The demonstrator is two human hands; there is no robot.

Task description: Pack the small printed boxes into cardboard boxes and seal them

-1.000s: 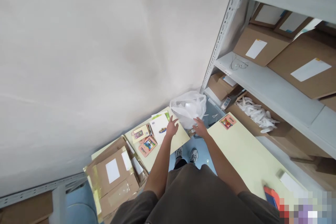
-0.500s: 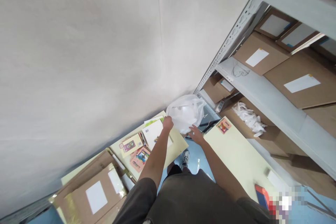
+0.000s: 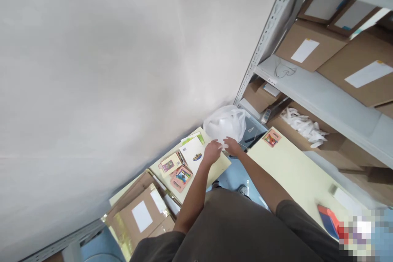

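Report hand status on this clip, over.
Left hand, right hand at lower edge of white plastic bag; grip unclear. White printed card beside left hand.

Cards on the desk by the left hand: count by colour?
White card: 1
Cream card: 1
Pink card: 1
Green card, partly covered: 1
Total: 4

A white plastered wall [image 3: 107,82] meets a grey perforated-steel shelving unit [image 3: 319,86] stacked with brown cardboard boxes [image 3: 310,47], and a pale blue floor [image 3: 229,176] shows below the unit beside a pale yellow desk [image 3: 294,176].
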